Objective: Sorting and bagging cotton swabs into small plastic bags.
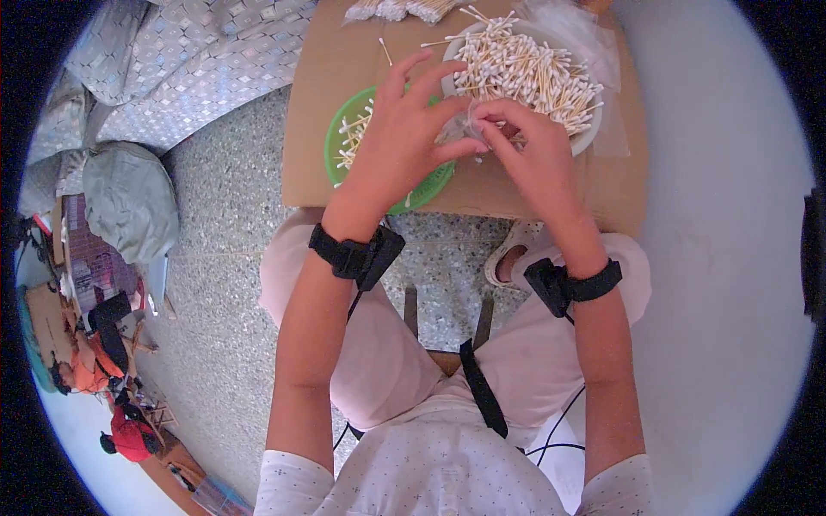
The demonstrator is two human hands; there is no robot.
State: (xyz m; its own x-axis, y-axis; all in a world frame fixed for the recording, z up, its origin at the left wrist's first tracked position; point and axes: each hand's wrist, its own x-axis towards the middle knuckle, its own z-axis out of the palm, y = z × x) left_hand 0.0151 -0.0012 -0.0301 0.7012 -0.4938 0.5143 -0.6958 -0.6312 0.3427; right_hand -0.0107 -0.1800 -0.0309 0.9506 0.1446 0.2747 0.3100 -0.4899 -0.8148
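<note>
A small clear plastic bag (pixel 463 127) is between my hands, over the near edge of the cardboard-topped surface. My right hand (pixel 538 155) pinches it between thumb and fingertips. My left hand (pixel 400 133) has its fingers spread, with thumb and index apart on either side of the plastic and their tips close to my right fingers. Beneath my left hand is a green basket (pixel 334 142) with some cotton swabs (pixel 353 138) inside, partly hidden. Just beyond my hands, a white bowl (pixel 590 138) is heaped with loose cotton swabs (pixel 533 77).
Bundles of swabs (pixel 396 9) lie at the far edge of the cardboard (pixel 327 52). Clear plastic bags (pixel 607 52) lie at the far right. A pale wall (pixel 723 258) rises on the right. Patterned fabric (pixel 198 52) is at the far left; people (pixel 129 434) sit at the lower left.
</note>
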